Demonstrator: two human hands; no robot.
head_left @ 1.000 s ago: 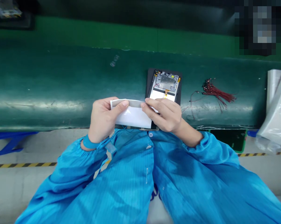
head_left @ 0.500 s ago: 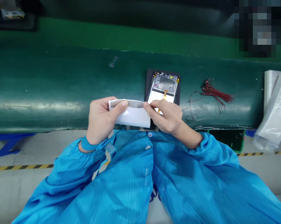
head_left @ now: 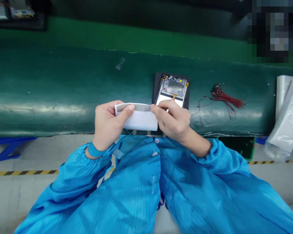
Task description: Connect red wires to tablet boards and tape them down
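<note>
Between my two hands is a flat white sheet-like piece (head_left: 140, 121) with a grey strip along its top edge. My left hand (head_left: 109, 122) is closed on its left end, the thumb lying over the grey strip. At the right end, my right hand (head_left: 173, 118) pinches the upper corner with thumb and forefinger. Just behind my right hand, an opened device (head_left: 174, 87) with a circuit board and white lower part rests on a dark pad (head_left: 157, 83); my fingers hide its lower part.
A bundle of thin red wires (head_left: 227, 97) lies right of the device on the green table (head_left: 51, 81). Clear plastic bags with white contents (head_left: 288, 113) hang over the right front edge. Another opened device (head_left: 22, 13) is at the far left.
The lower part of the white piece has tilted slightly, so it looks shorter from top to bottom. Both hands keep their hold; the whole view has shifted a little.
</note>
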